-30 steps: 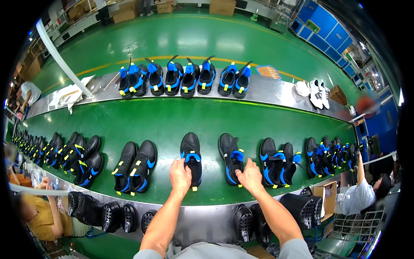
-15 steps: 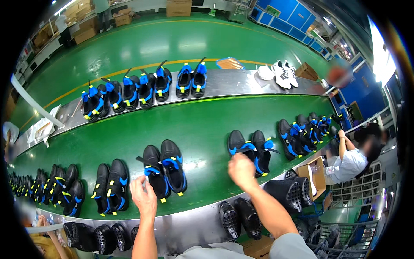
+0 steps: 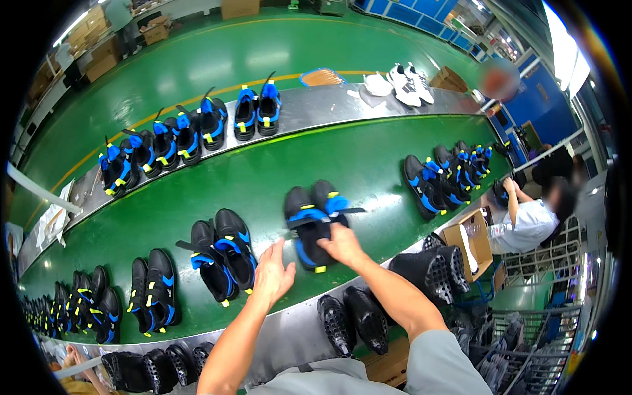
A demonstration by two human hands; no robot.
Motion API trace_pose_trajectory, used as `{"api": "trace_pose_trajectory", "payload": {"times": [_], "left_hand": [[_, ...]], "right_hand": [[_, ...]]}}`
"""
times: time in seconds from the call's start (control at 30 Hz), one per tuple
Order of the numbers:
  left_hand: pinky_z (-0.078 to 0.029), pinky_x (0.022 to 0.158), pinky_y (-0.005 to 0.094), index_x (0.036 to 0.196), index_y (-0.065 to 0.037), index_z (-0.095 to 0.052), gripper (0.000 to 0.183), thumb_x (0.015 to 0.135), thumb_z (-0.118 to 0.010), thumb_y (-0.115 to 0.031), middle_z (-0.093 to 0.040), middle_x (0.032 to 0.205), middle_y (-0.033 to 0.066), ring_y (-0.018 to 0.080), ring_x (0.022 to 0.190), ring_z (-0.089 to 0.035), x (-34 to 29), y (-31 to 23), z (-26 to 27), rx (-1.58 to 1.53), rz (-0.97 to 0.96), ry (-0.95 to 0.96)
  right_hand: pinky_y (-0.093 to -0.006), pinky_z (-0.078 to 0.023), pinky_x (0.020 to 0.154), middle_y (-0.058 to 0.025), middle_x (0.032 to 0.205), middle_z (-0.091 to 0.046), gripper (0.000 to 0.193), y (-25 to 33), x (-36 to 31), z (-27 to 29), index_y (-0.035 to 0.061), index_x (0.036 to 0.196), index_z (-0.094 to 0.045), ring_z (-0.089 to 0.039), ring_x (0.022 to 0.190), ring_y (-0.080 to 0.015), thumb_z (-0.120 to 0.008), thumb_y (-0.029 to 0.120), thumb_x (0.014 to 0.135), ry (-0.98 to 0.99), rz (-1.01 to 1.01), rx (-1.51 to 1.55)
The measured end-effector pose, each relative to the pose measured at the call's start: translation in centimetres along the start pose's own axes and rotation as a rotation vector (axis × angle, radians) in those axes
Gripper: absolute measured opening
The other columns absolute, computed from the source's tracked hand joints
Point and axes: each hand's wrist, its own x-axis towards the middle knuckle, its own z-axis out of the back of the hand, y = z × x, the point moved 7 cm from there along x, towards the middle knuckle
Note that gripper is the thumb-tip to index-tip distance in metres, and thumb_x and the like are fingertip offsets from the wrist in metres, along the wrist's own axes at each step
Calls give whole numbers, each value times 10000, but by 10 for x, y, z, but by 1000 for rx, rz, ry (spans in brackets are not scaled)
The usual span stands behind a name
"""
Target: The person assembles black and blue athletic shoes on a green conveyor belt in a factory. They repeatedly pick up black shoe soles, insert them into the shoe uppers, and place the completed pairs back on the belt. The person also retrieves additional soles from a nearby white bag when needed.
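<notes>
A pair of black-and-blue sneakers (image 3: 303, 220) stands on the green belt in front of me, straps loose and tongues pulled up. My right hand (image 3: 343, 245) grips the heel end of its right shoe, thumb toward the left shoe; the fingertips are partly hidden in the shoe. My left hand (image 3: 272, 273) is just left of this pair, fingers stretched out, holding nothing. Beside it on the left stands another pair of sneakers (image 3: 227, 247), also with an undone strap. Farther left is a pair with fastened straps (image 3: 160, 289).
More sneakers line the belt (image 3: 368, 187) at far left and right. A metal shelf (image 3: 309, 112) behind it bears a row of sneakers and white shoes (image 3: 409, 84). Along the near ledge lie black studded shoe forms (image 3: 352, 319). A co-worker (image 3: 530, 220) sits at right by a cardboard box (image 3: 471, 243).
My right hand has brought the pair in front of me leftward, closer to the neighbouring pair. My left hand has left that neighbouring pair and moved right. The whole view has shifted somewhat.
</notes>
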Motion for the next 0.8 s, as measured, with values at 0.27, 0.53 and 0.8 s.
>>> {"api": "trace_pose_trajectory", "payload": {"times": [0.27,0.53,0.8], "left_hand": [[-532,1007,401,1543,-107,-423,776,835,-740,-124,-528,1466,238,352,1249,-609,-4,30,-15,-292,247,-54],[-574,805,342,1130,21,-710,244,896,-659,-24,-725,1047,161,237,893,-720,-36,10,-8,-272,100,-58],[-553,910,400,1278,-26,-639,405,898,-740,-120,-692,1142,169,282,1028,-695,-39,-72,5,-378,-114,-33]], "right_hand": [[-503,-561,646,-176,839,-699,266,-6,-150,128,43,906,-632,-705,747,-386,-647,301,970,-159,43,-362],[-466,-562,596,-164,783,-678,457,-89,-282,94,43,850,-619,-701,690,-375,-731,485,880,5,-100,-534],[-417,-559,616,-136,821,-648,288,-18,-290,171,12,944,-629,-683,715,-308,-771,252,868,-205,-17,-344]]}}
